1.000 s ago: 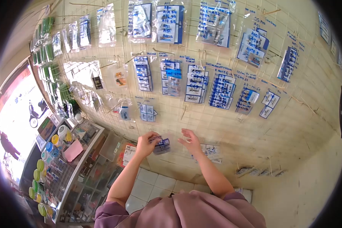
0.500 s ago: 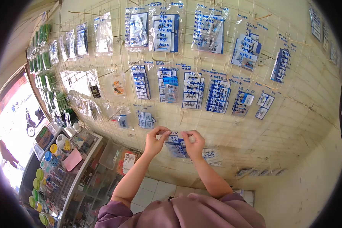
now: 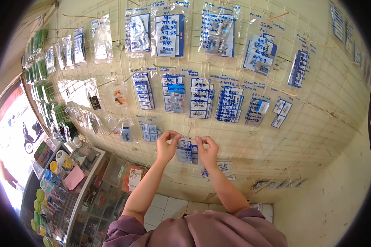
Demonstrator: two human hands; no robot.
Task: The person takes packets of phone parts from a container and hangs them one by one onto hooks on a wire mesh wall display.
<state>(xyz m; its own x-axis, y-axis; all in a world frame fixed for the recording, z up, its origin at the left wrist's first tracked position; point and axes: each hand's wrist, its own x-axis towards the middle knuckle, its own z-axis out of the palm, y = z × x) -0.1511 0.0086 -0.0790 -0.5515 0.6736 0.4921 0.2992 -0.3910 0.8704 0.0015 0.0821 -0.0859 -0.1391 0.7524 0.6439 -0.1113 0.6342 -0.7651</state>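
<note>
- A small clear plastic packet [image 3: 186,151] with blue-and-white labelled cards inside is held flat against the wire grid [image 3: 317,111] on the wall, in the grid's lower middle part, just under the row of hanging packs.
- The left hand [image 3: 167,145] pinches the packet's top left corner between thumb and forefinger; the right hand [image 3: 207,151] pinches the top right corner the same way. Both grips are closed on the packet.
- By the look of it, the step in hand is hanging the packet on a peg [image 3: 190,132] of the grid, with the top edge lifted to the level of the wire. I cannot tell whether the hole has already caught the peg.
- The next move probably calls for fine alignment: the thin film is floppy and glossy, so the top edge must be kept taut between both hands while it slides onto the slim peg.
- Just left of it hangs a pack of small blue cards [image 3: 151,131]; above hang thicker stacks of blue-labelled packs [image 3: 202,98], each rectangular and sleeved in shiny plastic.
- More labelled packets [image 3: 220,168] sit low on the grid just beyond the right hand.
- Towards the lower left corner of the view stands a glass counter [image 3: 86,181] with round, coloured-lid tubs [image 3: 53,166] and a pink pad [image 3: 74,178] on top.
- The wall behind the grid is pale yellow and matt.
</note>
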